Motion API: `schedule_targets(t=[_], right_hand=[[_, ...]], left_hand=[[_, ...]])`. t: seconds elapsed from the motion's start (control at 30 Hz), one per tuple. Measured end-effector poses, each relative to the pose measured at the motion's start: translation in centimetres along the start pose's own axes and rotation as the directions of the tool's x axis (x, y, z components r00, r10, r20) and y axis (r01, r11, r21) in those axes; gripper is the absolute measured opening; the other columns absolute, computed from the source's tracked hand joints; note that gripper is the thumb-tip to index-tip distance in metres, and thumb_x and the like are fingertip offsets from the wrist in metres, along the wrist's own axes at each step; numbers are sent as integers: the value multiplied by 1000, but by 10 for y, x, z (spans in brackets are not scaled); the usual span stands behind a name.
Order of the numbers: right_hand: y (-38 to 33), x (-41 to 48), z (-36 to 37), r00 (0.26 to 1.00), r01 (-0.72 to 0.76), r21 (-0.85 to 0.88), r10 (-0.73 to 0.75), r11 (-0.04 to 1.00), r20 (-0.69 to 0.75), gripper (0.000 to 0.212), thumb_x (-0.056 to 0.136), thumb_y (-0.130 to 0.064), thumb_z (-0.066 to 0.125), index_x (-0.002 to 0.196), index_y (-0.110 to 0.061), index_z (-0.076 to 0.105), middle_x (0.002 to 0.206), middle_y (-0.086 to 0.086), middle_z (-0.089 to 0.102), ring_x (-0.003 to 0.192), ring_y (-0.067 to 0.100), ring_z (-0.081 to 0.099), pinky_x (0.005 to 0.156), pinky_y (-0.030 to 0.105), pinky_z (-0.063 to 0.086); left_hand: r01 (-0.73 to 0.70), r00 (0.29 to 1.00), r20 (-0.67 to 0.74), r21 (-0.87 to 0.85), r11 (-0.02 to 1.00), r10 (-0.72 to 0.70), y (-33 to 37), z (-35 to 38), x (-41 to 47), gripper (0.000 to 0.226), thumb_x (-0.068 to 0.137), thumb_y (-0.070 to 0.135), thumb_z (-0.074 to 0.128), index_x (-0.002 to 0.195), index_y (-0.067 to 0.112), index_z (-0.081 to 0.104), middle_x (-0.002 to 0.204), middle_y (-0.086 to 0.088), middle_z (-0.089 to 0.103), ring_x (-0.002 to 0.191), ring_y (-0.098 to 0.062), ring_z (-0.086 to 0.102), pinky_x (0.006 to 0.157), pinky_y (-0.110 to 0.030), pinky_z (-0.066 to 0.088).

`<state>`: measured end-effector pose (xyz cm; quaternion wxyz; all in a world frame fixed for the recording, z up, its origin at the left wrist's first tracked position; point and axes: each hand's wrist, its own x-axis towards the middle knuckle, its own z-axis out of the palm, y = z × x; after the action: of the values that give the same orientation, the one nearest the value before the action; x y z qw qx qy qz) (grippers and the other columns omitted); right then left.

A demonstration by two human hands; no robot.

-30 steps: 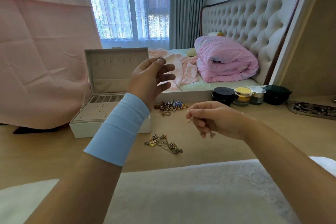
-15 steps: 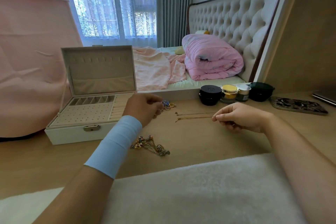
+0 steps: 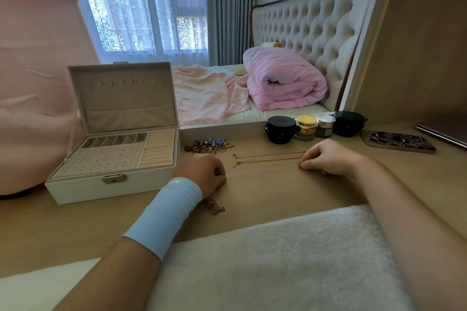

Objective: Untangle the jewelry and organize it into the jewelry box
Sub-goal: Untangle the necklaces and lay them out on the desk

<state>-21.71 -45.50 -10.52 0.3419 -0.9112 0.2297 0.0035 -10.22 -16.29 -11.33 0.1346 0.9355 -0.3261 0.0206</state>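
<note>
head view, one gold chain freed. a second ago both hands are raised, drawing the gold chain (image 3: 267, 160) apart in the air; now it lies on the table (image 3: 265, 189) as two thin, nearly parallel strands, with its small end pieces toward the left. the right hand (image 3: 326, 159) pinches the chain's right end between curled fingertips, low on the table. the left hand (image 3: 202, 174) has let go of the left ends and come down just short of them, knuckles up and fingers curled under; whether it holds anything cannot be told. the jewelry box (image 3: 101, 189) stands open at the left, apart from the chain, and its visible trays show no jewelry. a tangled heap (image 3: 209, 146) lies beyond the left hand, and a smaller cluster (image 3: 214, 207) beside the left wrist. judgement: this chain looks untangled and ready to go into the box, while both other piles remain, so the task is at an early stage.
</note>
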Motion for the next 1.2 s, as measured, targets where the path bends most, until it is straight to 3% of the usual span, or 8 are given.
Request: schedule_targets(t=[0.13, 0.23, 0.4, 0.5, 0.6, 0.7, 0.97, 1.2], right_hand=[[-7, 1, 1, 1000, 17, -154, -20, 988, -19, 10, 88, -24, 77, 97, -28, 77, 105, -8, 69, 94, 12, 65, 86, 32, 56], [-17, -2, 3, 1000, 4, -298, -13, 955, -27, 13, 90, -25, 75, 102, -28, 75, 110, -8, 65, 101, 9, 60, 86, 27, 50], [-29, -12, 15, 996, -37, -458, -5, 888, -91, 39, 97, -35, 61, 135, -25, 58, 137, 2, 52, 120, 19, 53, 101, 38, 49], [-34, -25, 28, 999, -22, -524, 6, 851, -32, 55, 103, -38, 48, 155, -24, 35, 160, 4, 31, 144, 26, 35, 116, 47, 36], [-27, -44, 40, 994, 13, -568, 53, 823, 99, 68, 106, -46, 37, 162, -23, 7, 170, 0, 2, 156, 22, 5, 126, 45, 13], [-11, -52, 43, 991, 25, -553, 54, 833, 126, 74, 104, -57, 30, 161, -24, -3, 168, -3, -12, 155, 15, -6, 127, 44, 5], [8, -42, 40, 995, -85, -500, 102, 862, 7, 81, 102, -64, 23, 161, -18, -9, 167, 1, -19, 155, 17, -13, 125, 49, -1], [18, -32, 41, 995, -99, -436, 88, 895, -46, 82, 102, -64, 24, 161, -17, -7, 167, 3, -21, 154, 18, -15, 124, 48, -4]], left_hand=[[-7, 999, 47, 38, 999, 5, 1, -1, 2, 13, 89, 35, 65, 96, 31, 75, 107, 6, 67, 93, -17, 61, 82, -29, 54], [-29, 992, 129, 136, 990, 11, 3, -5, 2, 20, 90, 35, 62, 107, 30, 72, 117, 2, 64, 102, -19, 60, 90, -33, 53], [-112, 958, 278, 151, 982, 66, 24, -9, -6, 42, 102, 36, 40, 136, 15, 53, 145, -4, 45, 128, -24, 47, 106, -37, 42], [-128, 880, 471, 102, 987, 66, 38, -9, -15, 63, 102, 51, 29, 154, 17, 24, 163, -3, 14, 146, -28, 23, 118, -43, 23], [-102, 828, 560, 131, 986, 12, 40, -3, -20, 79, 97, 66, 20, 156, 18, -1, 164, 1, -10, 151, -22, -2, 120, -44, 5], [-97, 828, 560, 109, 989, 20, 39, 8, -20, 84, 94, 69, 16, 155, 16, -7, 162, -1, -16, 150, -19, -12, 120, -43, -2], [-134, 866, 496, 105, 985, 64, 48, 28, -6, 84, 93, 71, 12, 154, 18, -13, 159, 2, -25, 147, -13, -21, 121, -41, -11], [-131, 886, 456, 76, 988, 83, 49, 30, 15, 78, 96, 66, 17, 155, 22, -9, 161, 5, -21, 148, -12, -17, 121, -40, -6]])
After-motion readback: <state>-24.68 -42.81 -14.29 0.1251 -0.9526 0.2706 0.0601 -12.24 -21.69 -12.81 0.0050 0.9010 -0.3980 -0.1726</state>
